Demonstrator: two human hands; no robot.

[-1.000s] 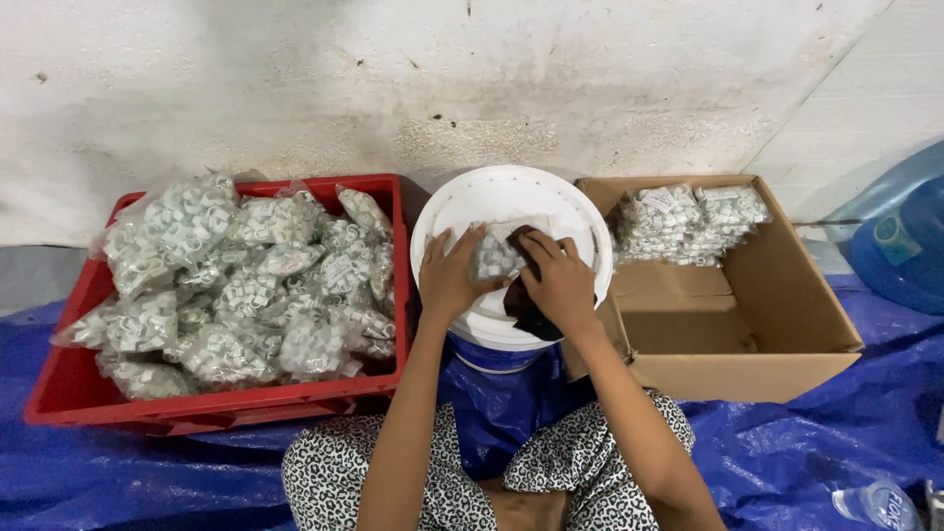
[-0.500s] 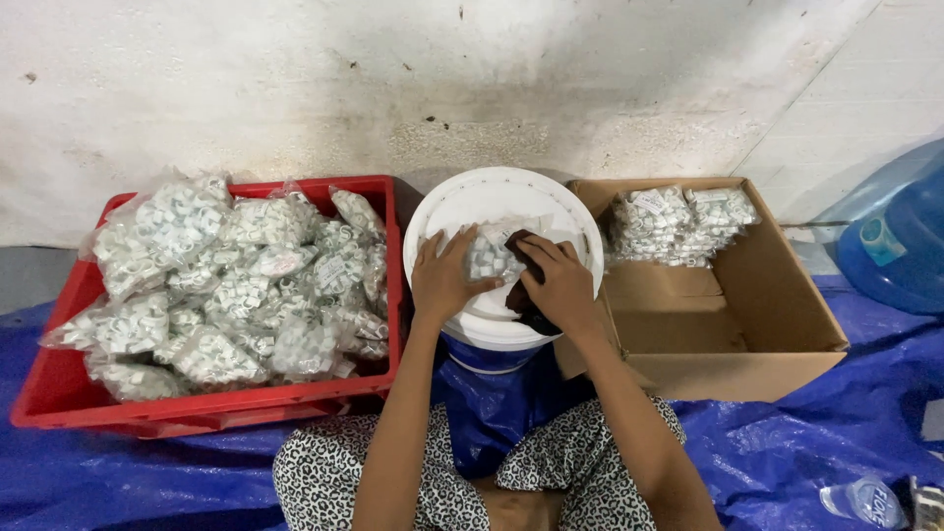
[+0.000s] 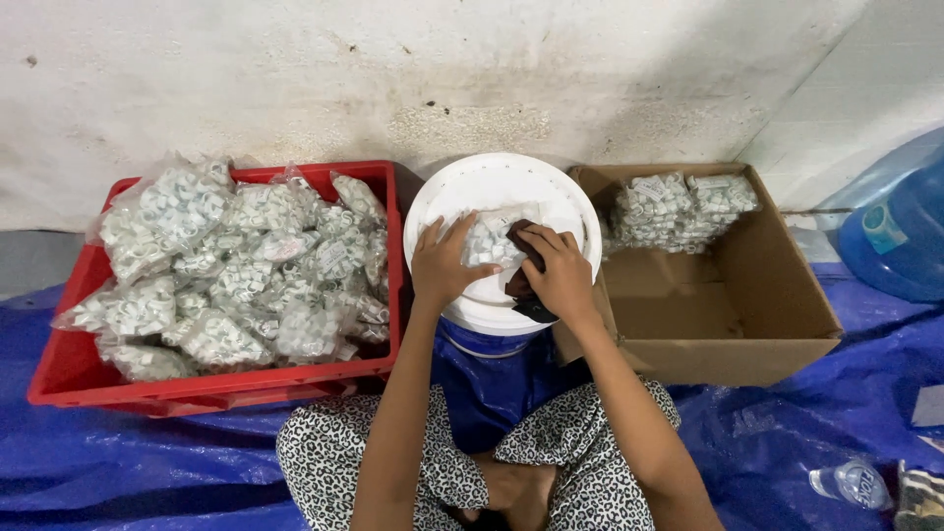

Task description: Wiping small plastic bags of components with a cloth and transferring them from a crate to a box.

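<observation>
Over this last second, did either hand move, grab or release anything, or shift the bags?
Nothing visibly changed. The left hand still presses the small clear bag on the white lid, and the right hand still holds the dark tool against it. Red crate and cardboard box stay put.

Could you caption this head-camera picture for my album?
Both hands, left and right, press a clear packet on a white lid.

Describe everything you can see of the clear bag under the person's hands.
The small clear bag looks like thin plastic, packed with little white pieces. It lies flat on the round white lid of a blue bucket. The left hand presses its near left side; the right hand, holding a dark object, covers its right edge.
</observation>
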